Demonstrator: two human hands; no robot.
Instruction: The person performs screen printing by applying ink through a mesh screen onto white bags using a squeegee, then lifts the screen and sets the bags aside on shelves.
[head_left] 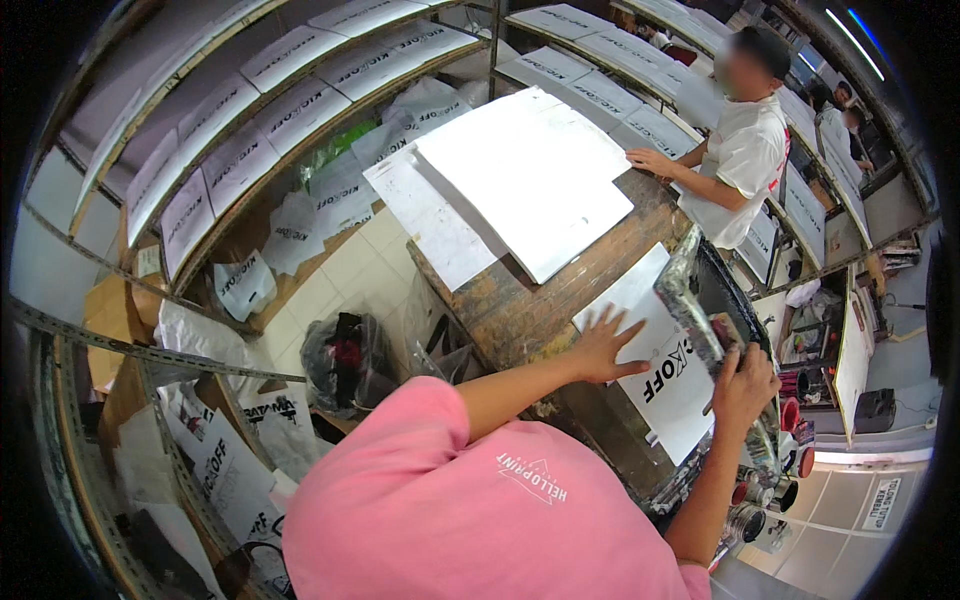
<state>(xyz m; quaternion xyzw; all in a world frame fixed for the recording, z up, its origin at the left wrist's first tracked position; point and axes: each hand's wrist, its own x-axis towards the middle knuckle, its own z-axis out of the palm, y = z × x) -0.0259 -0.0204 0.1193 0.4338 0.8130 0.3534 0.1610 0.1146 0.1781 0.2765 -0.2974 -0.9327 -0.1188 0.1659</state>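
My left hand [607,347] lies with its fingers spread on a white sheet [655,385] printed with black lettering, at the table's right side. My right hand [745,385] is closed around what looks like a squeegee [727,328] with a reddish-brown handle. This hand is beside a printing screen frame [688,300], tilted up over the sheet's right edge and wrapped in shiny, stained tape. Part of the squeegee is hidden by my fingers. Left of the sheet, a thick stack of blank white sheets [530,180] covers much of the worn wooden table [480,320].
Across the table a co-worker [740,150] in a white shirt rests a hand near the stack. Racks of printed sheets [300,110] curve around the left and back. A black plastic bag [345,360] sits on the floor at left. Ink tins [745,520] stand at lower right.
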